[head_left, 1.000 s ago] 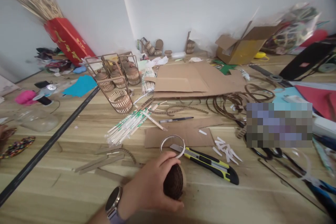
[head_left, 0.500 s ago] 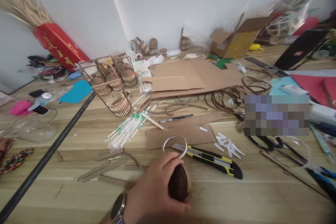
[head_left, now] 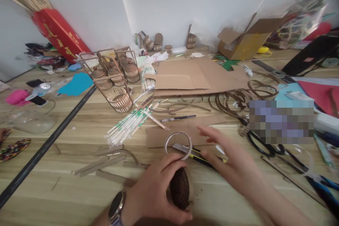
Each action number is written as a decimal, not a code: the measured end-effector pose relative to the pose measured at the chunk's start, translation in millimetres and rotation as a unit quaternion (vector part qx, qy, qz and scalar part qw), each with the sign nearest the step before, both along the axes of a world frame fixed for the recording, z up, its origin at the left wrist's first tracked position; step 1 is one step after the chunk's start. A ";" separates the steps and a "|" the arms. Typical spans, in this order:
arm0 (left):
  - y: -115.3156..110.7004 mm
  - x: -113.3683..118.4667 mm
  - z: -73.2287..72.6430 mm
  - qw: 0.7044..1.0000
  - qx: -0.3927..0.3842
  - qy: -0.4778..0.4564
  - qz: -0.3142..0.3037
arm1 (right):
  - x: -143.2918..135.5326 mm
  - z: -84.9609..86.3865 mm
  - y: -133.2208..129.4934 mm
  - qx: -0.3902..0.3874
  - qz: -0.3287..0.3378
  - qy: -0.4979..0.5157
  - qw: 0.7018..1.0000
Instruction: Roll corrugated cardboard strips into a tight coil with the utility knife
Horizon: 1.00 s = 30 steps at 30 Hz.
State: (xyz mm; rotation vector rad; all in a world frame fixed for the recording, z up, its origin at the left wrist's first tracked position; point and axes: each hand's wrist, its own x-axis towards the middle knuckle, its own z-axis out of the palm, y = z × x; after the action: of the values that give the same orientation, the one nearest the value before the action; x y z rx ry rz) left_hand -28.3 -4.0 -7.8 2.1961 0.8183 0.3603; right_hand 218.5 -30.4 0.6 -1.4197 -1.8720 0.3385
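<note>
My left hand, with a watch at the wrist, is wrapped round a dark brown coiled piece near the front edge. Just beyond its fingertips a thin pale ring stands upright. Reaching in from the right, my right hand has its thumb and fingers spread, with nothing between them. It is over a yellow and black utility knife, hiding the handle's far end. The knife's blade shows through the ring. A flat cardboard piece lies behind the ring.
Wrapped sticks and small woven baskets are at the left. Large cardboard lies behind, beside brown coils. Scissors lie right. A black strip crosses the left side.
My right hand has come into view from the right, over the knife and the white strips. My left hand still holds the brown coiled piece. The view has shifted slightly.
</note>
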 end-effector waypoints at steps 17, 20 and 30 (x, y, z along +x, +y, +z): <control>-3.1 4.9 -4.7 0.994 0.103 -0.004 0.028 | -6.6 -20.2 13.6 -0.028 -0.049 0.127 0.990; -4.5 5.4 -5.9 0.993 0.114 0.002 0.032 | -6.8 -22.2 13.0 0.035 -0.051 0.045 0.997; -6.8 7.7 -5.3 0.989 0.143 0.022 0.009 | -16.1 -20.1 15.6 0.229 -0.023 -0.193 0.954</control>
State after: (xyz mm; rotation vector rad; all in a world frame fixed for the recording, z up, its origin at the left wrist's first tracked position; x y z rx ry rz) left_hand -20.6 -10.9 -13.0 2.4720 0.8546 0.4632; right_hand 202.4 -14.8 -19.6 -1.2585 -2.0427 -0.4073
